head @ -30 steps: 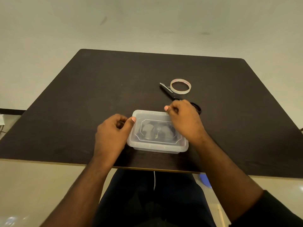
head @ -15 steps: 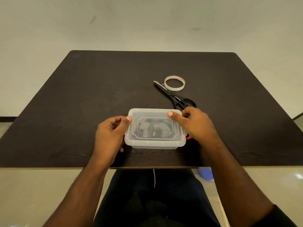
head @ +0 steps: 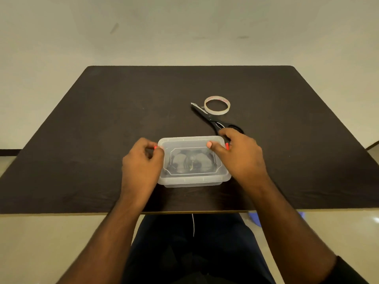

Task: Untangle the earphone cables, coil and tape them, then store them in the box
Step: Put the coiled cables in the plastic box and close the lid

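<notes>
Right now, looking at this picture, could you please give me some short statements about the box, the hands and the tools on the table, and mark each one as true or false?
1. The lid is on the clear box. True.
2. The tape roll lies inside the box. False: it lies on the table, beyond the box, beside the scissors' blades.
3. The left hand and the right hand are at opposite ends of the box. True.
4. The right hand holds the scissors. False: the scissors lie on the table behind that hand, whose thumb rests on the lid.
5. Dark coiled cables show through the lid. True.
</notes>
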